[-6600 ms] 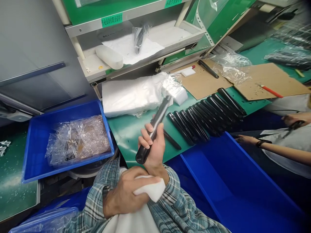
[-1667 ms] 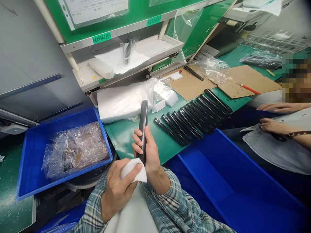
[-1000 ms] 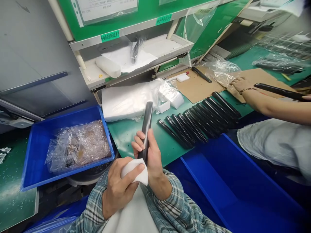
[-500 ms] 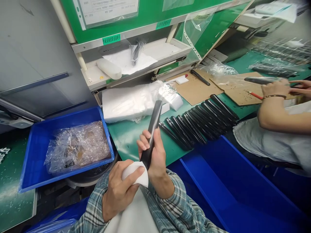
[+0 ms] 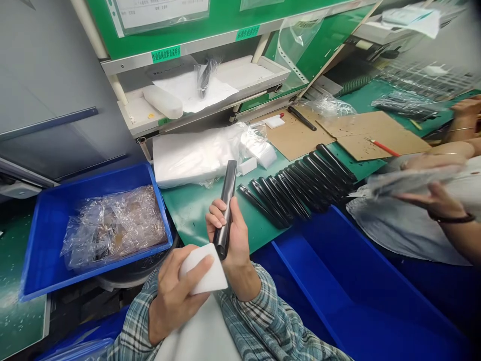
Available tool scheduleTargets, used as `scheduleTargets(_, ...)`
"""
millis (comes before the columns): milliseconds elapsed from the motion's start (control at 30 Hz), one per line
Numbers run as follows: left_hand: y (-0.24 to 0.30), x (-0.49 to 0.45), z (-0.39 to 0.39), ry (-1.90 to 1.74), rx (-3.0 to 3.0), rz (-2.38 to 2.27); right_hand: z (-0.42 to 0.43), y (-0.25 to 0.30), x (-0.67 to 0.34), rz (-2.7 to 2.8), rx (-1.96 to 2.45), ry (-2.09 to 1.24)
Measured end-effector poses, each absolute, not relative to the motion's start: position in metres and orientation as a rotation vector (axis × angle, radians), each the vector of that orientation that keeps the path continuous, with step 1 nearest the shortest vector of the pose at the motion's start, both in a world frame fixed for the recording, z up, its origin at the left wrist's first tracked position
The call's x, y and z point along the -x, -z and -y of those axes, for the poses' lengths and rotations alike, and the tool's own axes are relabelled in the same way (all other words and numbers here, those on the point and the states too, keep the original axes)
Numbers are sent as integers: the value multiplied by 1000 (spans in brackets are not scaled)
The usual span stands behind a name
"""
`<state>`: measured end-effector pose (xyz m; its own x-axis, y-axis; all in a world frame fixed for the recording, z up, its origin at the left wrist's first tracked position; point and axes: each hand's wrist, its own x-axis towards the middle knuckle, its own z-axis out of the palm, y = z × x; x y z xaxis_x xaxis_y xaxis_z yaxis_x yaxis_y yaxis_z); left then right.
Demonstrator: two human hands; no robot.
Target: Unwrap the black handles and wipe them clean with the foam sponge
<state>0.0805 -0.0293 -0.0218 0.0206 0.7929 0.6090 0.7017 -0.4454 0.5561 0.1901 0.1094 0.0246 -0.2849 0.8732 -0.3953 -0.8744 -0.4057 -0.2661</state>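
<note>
Okay, log: right hand curled shut round one black bar, held upright above the green mat | left hand pinching a white sponge just beside its lower end | done: one in hand | left: row of bars lying on the mat

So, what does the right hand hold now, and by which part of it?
A long glossy black plastic bar, gripped around its lower middle by the right hand.
</note>
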Motion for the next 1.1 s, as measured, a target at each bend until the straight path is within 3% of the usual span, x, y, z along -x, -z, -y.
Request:
scheduleTargets(167, 22, -94, 19, -1396, -2076, -1659, -103, -23, -182, 252, 637, -1578)
scheduleTargets(300, 22, -97, 22, -1404, -1732, -1384, -103, -27, -181, 382, 663, -1425)
scheduleTargets(500, 25, -85, 33, -1538, -1572, -1339, -117, -29, -190, 211, 654, -1633)
scheduleTargets(767, 21, -83, 20, -1430, -2101, -1549, -115, -22, -191, 88, 613, -1829)
scheduleTargets(900, 24, -92, 13, -1347, -2149, -1611, -110, -20, -186, 191, 651, -1686)
scheduleTargets(1100, 33, -101, 21, -1447, -1760, -1295, -112, -22, -180, 321, 637, -1515)
